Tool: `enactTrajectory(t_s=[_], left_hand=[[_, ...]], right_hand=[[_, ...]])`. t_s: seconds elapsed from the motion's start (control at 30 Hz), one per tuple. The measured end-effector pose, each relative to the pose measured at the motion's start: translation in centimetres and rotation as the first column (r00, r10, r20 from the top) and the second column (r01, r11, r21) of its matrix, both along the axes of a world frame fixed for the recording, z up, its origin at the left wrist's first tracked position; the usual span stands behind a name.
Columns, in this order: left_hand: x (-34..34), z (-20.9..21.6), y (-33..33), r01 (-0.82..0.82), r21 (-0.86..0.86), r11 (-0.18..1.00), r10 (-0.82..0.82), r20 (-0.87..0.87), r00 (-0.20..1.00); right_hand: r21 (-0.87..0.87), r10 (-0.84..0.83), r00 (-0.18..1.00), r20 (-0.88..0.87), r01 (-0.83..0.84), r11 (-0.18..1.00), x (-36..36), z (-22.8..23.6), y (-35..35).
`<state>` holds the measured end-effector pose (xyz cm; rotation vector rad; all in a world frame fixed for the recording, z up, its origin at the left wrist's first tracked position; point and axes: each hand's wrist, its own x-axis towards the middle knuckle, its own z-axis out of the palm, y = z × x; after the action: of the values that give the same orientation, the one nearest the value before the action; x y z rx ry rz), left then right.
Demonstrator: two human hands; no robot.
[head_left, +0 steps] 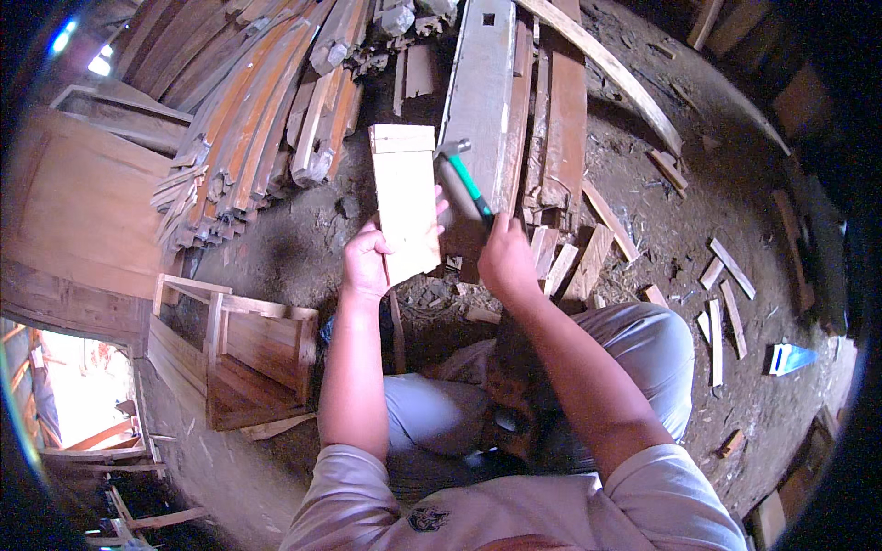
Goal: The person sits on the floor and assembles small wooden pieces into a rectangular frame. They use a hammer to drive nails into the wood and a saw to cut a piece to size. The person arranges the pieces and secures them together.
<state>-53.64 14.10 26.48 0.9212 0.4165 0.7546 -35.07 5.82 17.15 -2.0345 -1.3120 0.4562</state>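
Note:
My left hand (366,261) is closed around the lower part of a pale wooden board (406,207), thumb on its face and fingertips showing past its right edge. The board stands upright in front of me, with a short crosspiece (404,139) lying across its top end. In my right hand (507,261) is a hammer (469,185) with a green and black handle, gripped near the handle's end. Its metal head is raised close to the board's upper right edge; whether the two touch I cannot tell.
A wooden box frame (262,358) stands at my left, below a large wooden panel (83,202). Stacked timber (257,119) fills the far left, and a long grey plank (478,92) lies ahead. Offcuts (732,317) and a handsaw (792,358) are on the dirt floor at right.

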Motion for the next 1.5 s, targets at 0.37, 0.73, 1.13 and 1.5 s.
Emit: enactTrajectory(t_s=[0.37, 0.73, 1.13, 1.5], left_hand=[[-0.6, -2.4, -0.4, -0.069, -0.014, 0.997, 0.063, -0.257, 0.964], [0.2, -0.7, -1.8, 0.205, 0.251, 0.946, 0.018, -0.672, 0.740], [1.0, -1.6, -1.5, 0.233, 0.402, 0.885, 0.098, -0.652, 0.752], [1.9, -1.4, -2.4, 0.002, 0.324, 0.946, 0.171, -0.505, 0.846]], right_hand=[[-0.210, 0.152, 0.966, 0.207, -0.108, 0.972, 1.7, 0.9, -0.4], [0.268, 0.225, 0.737, -0.637, -0.062, 0.961, 6.0, 10.0, -0.6], [0.190, 0.138, 0.581, -0.802, 0.028, 0.981, 6.3, 7.3, 0.7], [0.230, 0.143, 0.600, -0.787, 0.070, 0.971, 4.7, 6.6, 0.8]])
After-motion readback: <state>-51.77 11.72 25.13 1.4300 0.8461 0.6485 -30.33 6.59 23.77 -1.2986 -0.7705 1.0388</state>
